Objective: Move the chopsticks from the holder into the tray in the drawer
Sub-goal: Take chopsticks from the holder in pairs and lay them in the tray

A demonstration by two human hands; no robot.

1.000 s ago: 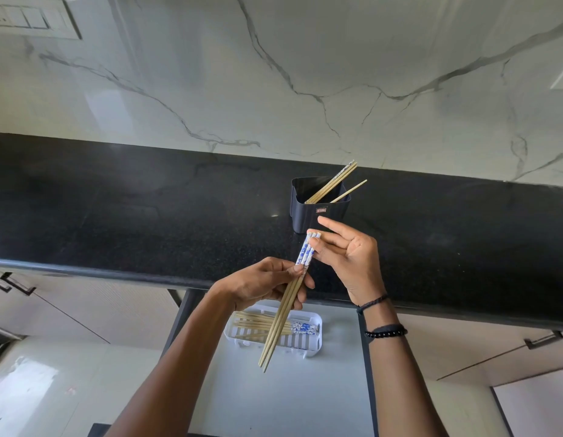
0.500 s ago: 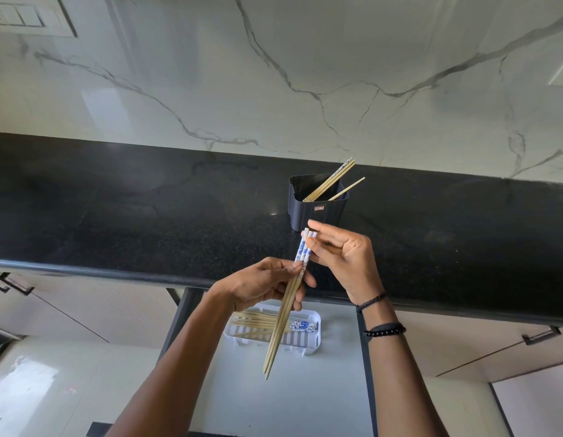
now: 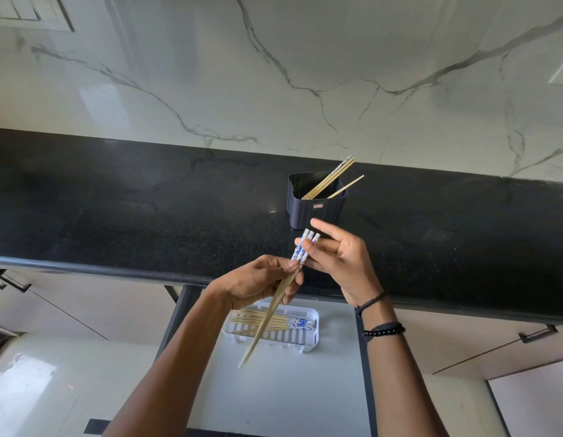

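Above the front edge of the surface [image 3: 116, 216], the left hand [image 3: 258, 280] wraps its grip round the held chopsticks [image 3: 275, 308], the right hand [image 3: 340, 260] pinches their blue tops; more stand in the holder [image 3: 318, 214] and lie in the drawer tray [image 3: 311, 340].

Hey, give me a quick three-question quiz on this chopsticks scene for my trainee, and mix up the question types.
1. True or false: the black holder on the countertop is empty.
2. Where is the white tray? A on the countertop; B in the open drawer; C inside the holder.
3. Fill in: the ___ hand grips the held chopsticks round their wooden shafts, while the other pinches their blue-patterned ends.

Key
1. False: other chopsticks lean in it.
2. B.
3. Left: the left hand grips, the right hand pinches.
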